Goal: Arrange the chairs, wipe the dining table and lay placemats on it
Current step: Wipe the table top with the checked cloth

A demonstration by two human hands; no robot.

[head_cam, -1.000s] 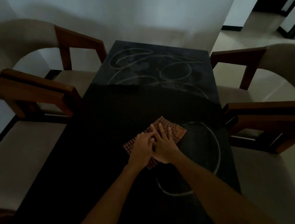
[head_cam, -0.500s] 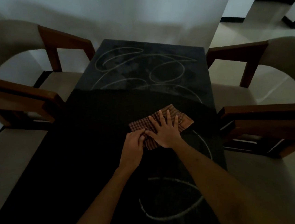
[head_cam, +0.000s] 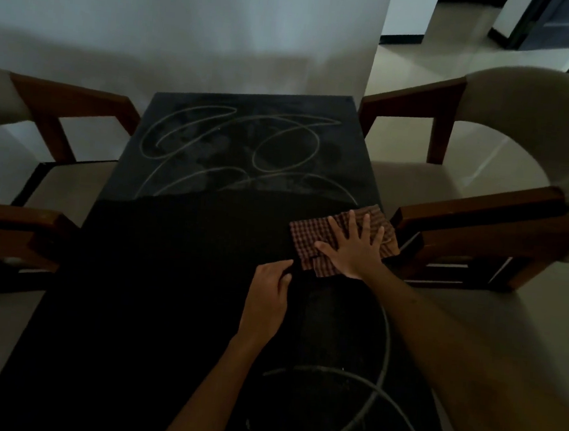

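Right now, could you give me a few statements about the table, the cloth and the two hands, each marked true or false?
1. The right hand lies flat with spread fingers on the checked cloth. True.
2. The cloth sits at the table's left edge. False: it is near the right edge of the table.
3. The left hand presses on the cloth. False: it rests on the table beside it.
4. Placemats are already laid. False: none shows.
5. Chairs stand on both sides. True.

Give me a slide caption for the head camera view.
Right hand presses checked cloth flat at dark table's right edge.
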